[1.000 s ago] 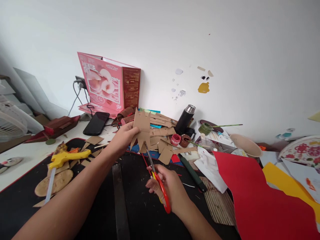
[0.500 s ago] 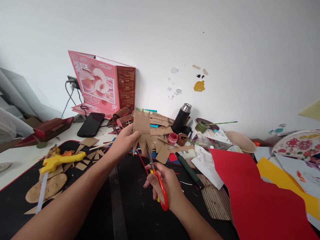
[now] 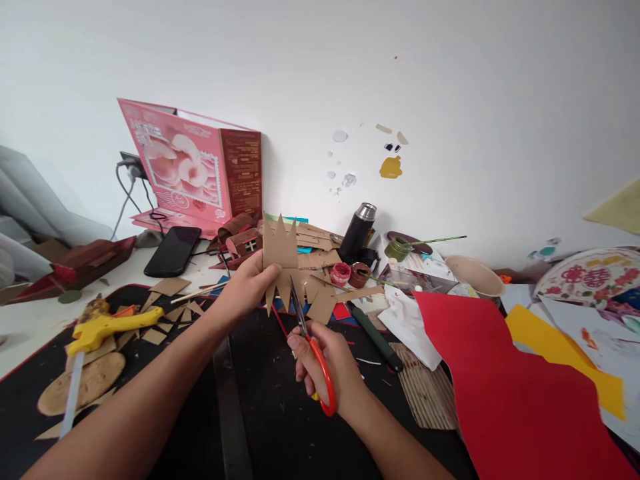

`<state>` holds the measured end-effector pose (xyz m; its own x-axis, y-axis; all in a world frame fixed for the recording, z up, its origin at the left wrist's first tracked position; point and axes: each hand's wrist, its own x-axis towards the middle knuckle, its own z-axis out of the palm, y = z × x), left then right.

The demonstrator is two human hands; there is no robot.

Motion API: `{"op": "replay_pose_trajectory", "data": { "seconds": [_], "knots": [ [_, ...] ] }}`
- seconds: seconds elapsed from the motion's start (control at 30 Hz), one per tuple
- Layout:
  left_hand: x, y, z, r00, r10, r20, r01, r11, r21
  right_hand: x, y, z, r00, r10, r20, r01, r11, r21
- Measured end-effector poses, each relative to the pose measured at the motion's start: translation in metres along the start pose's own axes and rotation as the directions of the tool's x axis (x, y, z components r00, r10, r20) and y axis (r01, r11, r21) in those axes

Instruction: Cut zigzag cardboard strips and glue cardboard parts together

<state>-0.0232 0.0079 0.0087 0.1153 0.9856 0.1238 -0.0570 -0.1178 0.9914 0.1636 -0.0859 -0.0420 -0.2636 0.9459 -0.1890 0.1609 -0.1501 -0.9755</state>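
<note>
A piece of brown cardboard (image 3: 280, 250) with pointed teeth along its upper and lower edges is pinched in my left hand (image 3: 255, 277), thumb on its face. My right hand (image 3: 327, 363) is closed around the scissors (image 3: 327, 387), which have red and yellow handles. Their blades point up and away, and the tips are at the lower teeth of the cardboard. Whether the blades have the cardboard between them is hard to make out. Below both hands lies a black mat (image 3: 280, 420) with a long dark metal ruler-like strip (image 3: 230, 407) on it.
On the left are a yellow glue gun (image 3: 110, 327), cardboard scraps and a phone (image 3: 173, 251). Behind stand a pink box (image 3: 185, 163), a black flask (image 3: 357, 233) and paint jars (image 3: 341, 273). A green-handled cutter (image 3: 377, 340) and red sheet (image 3: 500, 387) lie to the right.
The scissor handles have come closer together as my right hand's fingers closed. The cardboard stays in my left hand. The whole view has shifted slightly.
</note>
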Motion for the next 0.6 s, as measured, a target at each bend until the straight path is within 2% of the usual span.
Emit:
{"op": "replay_pose_trajectory", "data": {
  "seconds": [0.2,0.37,0.6],
  "knots": [
    [0.0004,-0.0024,-0.0006,0.999,0.03,-0.016,-0.029,0.999,0.027,0.0,0.0024,-0.0021,1.0,-0.027,0.013,0.027,0.999,-0.037],
    [0.0003,-0.0048,-0.0002,1.0,-0.026,0.006,0.026,1.0,-0.017,-0.0024,-0.0023,-0.0036,0.999,-0.043,0.024,0.045,0.99,-0.131],
    [0.0004,-0.0002,0.0032,1.0,-0.004,-0.011,0.004,1.0,0.005,-0.0036,-0.0036,-0.0044,0.999,-0.034,0.023,0.037,0.984,-0.172]
  ]
}}
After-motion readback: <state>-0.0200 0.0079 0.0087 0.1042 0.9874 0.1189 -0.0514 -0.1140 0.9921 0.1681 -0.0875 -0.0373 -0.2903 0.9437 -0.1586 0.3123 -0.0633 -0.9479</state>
